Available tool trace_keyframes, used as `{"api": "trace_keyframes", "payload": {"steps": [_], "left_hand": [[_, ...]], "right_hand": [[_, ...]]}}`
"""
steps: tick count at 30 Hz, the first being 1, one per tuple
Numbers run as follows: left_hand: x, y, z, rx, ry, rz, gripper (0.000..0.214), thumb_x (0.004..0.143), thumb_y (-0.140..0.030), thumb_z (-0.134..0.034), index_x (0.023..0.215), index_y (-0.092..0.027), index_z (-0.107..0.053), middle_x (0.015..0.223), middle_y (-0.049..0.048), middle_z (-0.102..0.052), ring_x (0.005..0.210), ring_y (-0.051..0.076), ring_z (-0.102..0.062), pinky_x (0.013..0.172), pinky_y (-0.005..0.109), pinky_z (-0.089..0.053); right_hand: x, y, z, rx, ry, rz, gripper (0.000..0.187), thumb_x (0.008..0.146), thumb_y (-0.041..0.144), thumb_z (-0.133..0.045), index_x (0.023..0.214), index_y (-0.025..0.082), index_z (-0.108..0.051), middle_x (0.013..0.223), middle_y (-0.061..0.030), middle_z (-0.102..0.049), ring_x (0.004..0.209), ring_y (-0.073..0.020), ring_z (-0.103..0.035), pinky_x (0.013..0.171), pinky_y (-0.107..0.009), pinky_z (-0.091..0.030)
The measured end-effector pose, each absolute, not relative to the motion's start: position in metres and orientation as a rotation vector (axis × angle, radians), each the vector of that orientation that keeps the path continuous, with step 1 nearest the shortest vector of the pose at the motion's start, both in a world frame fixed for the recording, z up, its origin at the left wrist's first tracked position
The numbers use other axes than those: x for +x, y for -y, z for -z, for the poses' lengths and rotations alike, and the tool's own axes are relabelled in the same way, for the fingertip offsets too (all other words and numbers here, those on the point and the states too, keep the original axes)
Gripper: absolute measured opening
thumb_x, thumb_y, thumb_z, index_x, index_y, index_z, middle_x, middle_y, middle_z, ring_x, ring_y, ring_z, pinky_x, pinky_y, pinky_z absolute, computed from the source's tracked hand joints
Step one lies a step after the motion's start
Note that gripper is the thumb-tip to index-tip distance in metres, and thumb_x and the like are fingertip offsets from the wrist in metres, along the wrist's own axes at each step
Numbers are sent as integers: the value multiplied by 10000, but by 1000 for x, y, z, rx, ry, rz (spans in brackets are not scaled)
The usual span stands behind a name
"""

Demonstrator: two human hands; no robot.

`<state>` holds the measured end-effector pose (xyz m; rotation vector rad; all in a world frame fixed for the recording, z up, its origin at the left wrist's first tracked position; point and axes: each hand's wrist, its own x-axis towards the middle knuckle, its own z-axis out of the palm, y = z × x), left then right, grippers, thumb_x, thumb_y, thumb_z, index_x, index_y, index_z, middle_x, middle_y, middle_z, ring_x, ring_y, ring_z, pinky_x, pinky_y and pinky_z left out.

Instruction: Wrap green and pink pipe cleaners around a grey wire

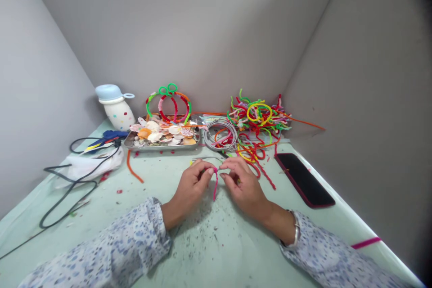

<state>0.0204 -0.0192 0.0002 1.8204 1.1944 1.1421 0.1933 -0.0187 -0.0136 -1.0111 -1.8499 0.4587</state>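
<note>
My left hand (192,186) pinches a short magenta pipe cleaner (215,186) between thumb and index finger, and its loose end hangs down over the table. Close on the right, my right hand (245,184) is curled with its thumb and index tips slightly apart, beside the top of the pipe cleaner. Whether a thin wire runs between the two hands is too small to make out. Just behind the fingers, a thin grey wire (205,158) lies on the table.
A metal tray (162,147) of seashells stands behind, with pipe-cleaner hoops (159,103) above it. Beside it are a coil of grey wire (206,137) and a heap of colourful pipe cleaners (259,114). A phone (305,180) lies right; a bottle (118,114) and black cable (50,211) are left.
</note>
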Motion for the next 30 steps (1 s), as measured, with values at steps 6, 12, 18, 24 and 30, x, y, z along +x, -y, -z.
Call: {"api": "trace_keyframes", "payload": {"steps": [6, 12, 18, 24, 30], "left_hand": [[21, 18, 4, 1673, -1112, -1100, 194, 899, -292, -493, 833, -168, -626, 683, -16, -496, 586, 110, -454, 571, 236, -375], [23, 19, 4, 1592, -1059, -1067, 176, 891, -299, -507, 831, -162, -600, 614, -39, -459, 562, 98, -419, 540, 220, -350], [25, 22, 2, 1521, -1021, -1062, 128, 884, -286, -516, 880, -169, -566, 602, -54, -450, 546, 87, -406, 525, 206, -340], [26, 21, 1, 1517, -1025, -1058, 143, 881, -296, -522, 871, -165, -577, 601, -51, -448, 548, 85, -402, 532, 207, -340], [26, 20, 1, 1522, -1023, -1063, 147, 883, -302, -524, 876, -169, -585, 604, -52, -443, 550, 83, -399, 533, 204, -339]], "right_hand": [[194, 18, 13, -980, 1886, -369, 229, 834, 86, -552, 1008, 227, -599, 1075, -49, -542, 569, -81, -512, 653, -281, -503], [195, 17, 16, -948, 1880, -397, 198, 837, 100, -583, 978, 236, -615, 1048, -39, -555, 627, -94, -546, 610, -250, -501], [196, 15, 20, -938, 1875, -403, 209, 830, 105, -606, 986, 244, -617, 1033, -31, -560, 640, -96, -561, 598, -245, -499], [197, 15, 20, -934, 1883, -378, 171, 838, 142, -621, 974, 245, -625, 1015, -37, -571, 692, -121, -592, 589, -246, -504], [196, 14, 18, -920, 1881, -373, 133, 854, 156, -611, 961, 233, -624, 1001, -41, -581, 630, -103, -571, 597, -253, -504]]}}
